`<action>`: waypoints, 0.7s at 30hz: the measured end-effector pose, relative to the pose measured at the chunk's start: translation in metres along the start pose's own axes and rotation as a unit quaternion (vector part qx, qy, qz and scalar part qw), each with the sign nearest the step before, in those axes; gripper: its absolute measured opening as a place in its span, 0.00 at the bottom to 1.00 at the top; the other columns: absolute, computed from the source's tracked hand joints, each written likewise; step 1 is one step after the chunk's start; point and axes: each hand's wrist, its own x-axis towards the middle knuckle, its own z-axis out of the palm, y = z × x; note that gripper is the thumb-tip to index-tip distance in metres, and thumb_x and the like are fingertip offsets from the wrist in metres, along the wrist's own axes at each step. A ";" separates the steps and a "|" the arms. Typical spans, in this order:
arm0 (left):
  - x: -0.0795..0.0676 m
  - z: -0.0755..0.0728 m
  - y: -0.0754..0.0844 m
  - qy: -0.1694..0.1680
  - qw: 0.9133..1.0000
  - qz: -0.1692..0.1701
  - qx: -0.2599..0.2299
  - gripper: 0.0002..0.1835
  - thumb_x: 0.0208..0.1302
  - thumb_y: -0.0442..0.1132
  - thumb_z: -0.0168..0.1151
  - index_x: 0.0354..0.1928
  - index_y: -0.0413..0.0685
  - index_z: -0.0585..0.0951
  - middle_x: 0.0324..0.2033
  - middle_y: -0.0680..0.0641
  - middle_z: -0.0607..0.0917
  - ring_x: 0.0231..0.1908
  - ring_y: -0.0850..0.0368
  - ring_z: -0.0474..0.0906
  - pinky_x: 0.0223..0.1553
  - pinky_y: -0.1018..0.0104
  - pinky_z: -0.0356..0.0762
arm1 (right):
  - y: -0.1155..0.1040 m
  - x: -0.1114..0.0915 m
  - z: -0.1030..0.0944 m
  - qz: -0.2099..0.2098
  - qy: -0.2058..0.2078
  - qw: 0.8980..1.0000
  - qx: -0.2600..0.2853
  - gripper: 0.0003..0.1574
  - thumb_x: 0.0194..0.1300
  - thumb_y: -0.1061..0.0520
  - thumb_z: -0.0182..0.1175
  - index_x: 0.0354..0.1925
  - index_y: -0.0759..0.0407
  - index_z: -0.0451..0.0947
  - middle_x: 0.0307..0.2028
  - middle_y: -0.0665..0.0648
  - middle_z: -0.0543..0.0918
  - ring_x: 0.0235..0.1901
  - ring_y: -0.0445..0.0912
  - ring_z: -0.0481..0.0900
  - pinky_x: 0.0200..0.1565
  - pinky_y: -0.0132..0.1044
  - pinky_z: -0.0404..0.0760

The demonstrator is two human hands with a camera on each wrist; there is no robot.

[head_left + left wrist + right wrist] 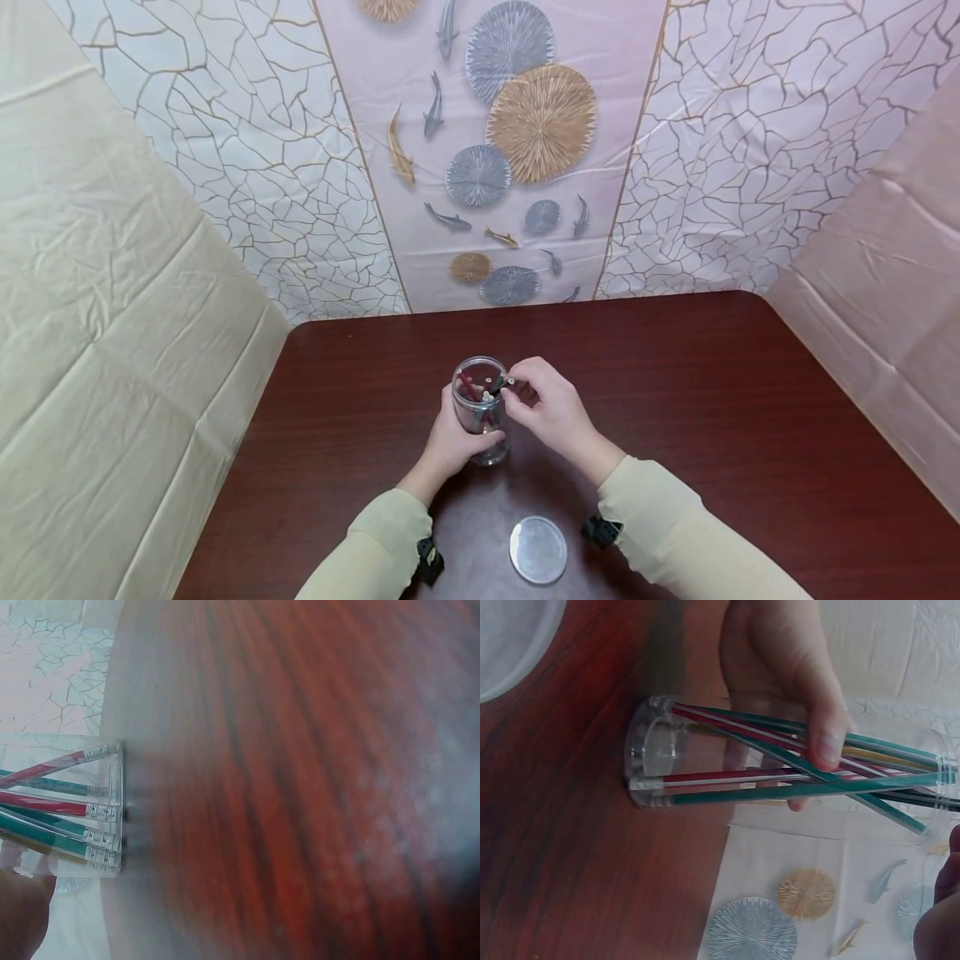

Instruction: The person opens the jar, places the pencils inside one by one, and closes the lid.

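A clear jar [491,455] stands upright on the table, holding several pencils with red, green and other barrels. In the right wrist view a green pencil [780,790] and a red pencil [727,778] show through its wall, their eraser ends at the bottom. My left hand [448,435] grips the jar round its side, thumb across the front. At the jar's rim my right hand [551,407] pinches the top of a black pencil [922,799], whose lower part is still among the others inside. Only part of the right hand shows in its own wrist view.
A round clear lid [537,550] lies flat on the dark wood table [675,400], nearer the body than the jar and between the forearms. Patterned cloth [300,150] hangs behind the table, and plain cloth hangs at both sides.
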 end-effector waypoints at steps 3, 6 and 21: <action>-0.001 0.000 0.000 0.004 1.000 0.000 0.010 0.50 0.37 0.42 0.79 0.62 0.50 0.58 0.52 0.43 0.75 0.52 0.48 0.72 0.55 0.51 0.65 | 0.001 -0.003 0.002 0.004 -0.010 1.000 -0.002 0.15 0.47 0.68 0.66 0.34 0.59 0.74 0.33 0.52 0.75 0.28 0.41 0.76 0.28 0.29 0.76; -0.001 0.001 0.000 0.007 1.000 0.003 0.016 0.50 0.37 0.42 0.79 0.62 0.50 0.58 0.53 0.43 0.75 0.52 0.48 0.72 0.55 0.51 0.65 | 0.001 -0.005 0.002 0.012 -0.018 1.000 0.000 0.18 0.47 0.68 0.67 0.37 0.60 0.73 0.34 0.52 0.75 0.29 0.41 0.76 0.29 0.29 0.76; -0.001 0.002 0.000 0.008 1.000 0.002 0.010 0.51 0.37 0.39 0.79 0.64 0.51 0.57 0.55 0.43 0.74 0.55 0.49 0.70 0.57 0.51 0.63 | 0.002 -0.018 -0.006 0.062 -0.015 0.998 -0.003 0.29 0.44 0.68 0.71 0.46 0.63 0.72 0.33 0.53 0.76 0.30 0.43 0.75 0.28 0.34 0.76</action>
